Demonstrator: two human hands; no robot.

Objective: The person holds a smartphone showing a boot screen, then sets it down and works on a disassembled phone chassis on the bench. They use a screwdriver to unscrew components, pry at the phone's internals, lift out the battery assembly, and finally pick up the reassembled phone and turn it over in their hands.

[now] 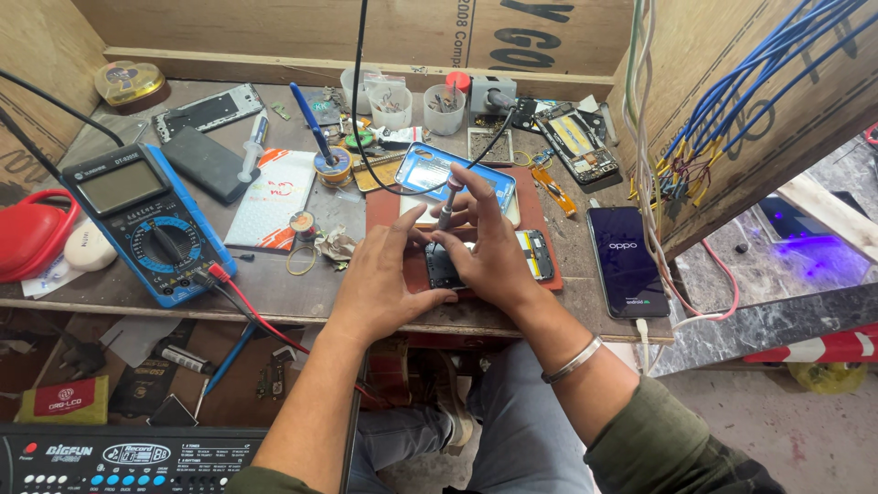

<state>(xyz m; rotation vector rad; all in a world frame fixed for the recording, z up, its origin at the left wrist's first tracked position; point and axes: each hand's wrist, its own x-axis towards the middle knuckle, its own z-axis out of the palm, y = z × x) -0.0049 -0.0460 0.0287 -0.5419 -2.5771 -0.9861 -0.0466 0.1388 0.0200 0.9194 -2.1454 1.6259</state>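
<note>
Head view: both hands are working over an opened phone (445, 265) lying on a reddish mat (540, 206) at the front of the wooden surface (302, 293). Left hand (380, 279) is pressing down on the phone's left edge, fingers curled and closed against it, thumb reaching across the top. Right hand (489, 252) is gripping a slim screwdriver (448, 203) upright between thumb and fingers, its tip coming down onto the upper part of the phone; the remaining fingers (477, 187) are fanning open above. The phone is sitting directly beneath and between the two palms, mostly hidden by them. A second circuit-bearing frame (538, 254) is lying just beside the right hand on the mat. A blue multimeter (146, 220) is resting well to the left, its red lead (251, 311) trailing off the edge. A lit smartphone (626, 261) is charging to the right.
</note>
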